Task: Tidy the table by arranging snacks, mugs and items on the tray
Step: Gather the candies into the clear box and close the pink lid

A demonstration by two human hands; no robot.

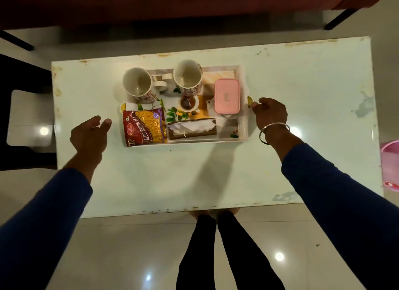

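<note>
Legs: black trousers at the bottom centre of the frame, the feet tucked under the near edge of the counter (151, 181).
Sleeves: dark blue, running up from both lower corners.
Left hand (89, 134): centre left of the frame, over the counter beside the tray's left end; its fingers (105, 123) are relaxed and slightly apart, holding nothing, just short of the snack packet.
Right hand (271, 114): centre right, at the tray's right end, a metal bangle (274, 132) on the wrist; its fingers are curled at the small yellow handle (250, 100), though whether they actually grip it cannot be told.
Tray (243, 125): white, rectangular, on the counter at mid-frame, carrying all the items.
Snack packet (144, 127): red and yellow, lying flat in the tray's near left corner.
Tissue holder (192, 128): brown, with white tissue, along the near rim just right of the packet.
Small cup (187, 103): in the tray's middle, dark inside.
Pink box (227, 96): lidded, at the tray's right side.
Mugs: two white patterned ones, upright and empty; one (138, 85) at the far left corner, the other (187, 76) at the far middle.
Beyond: a dark red sofa (172, 4) across the top of the frame.
</note>
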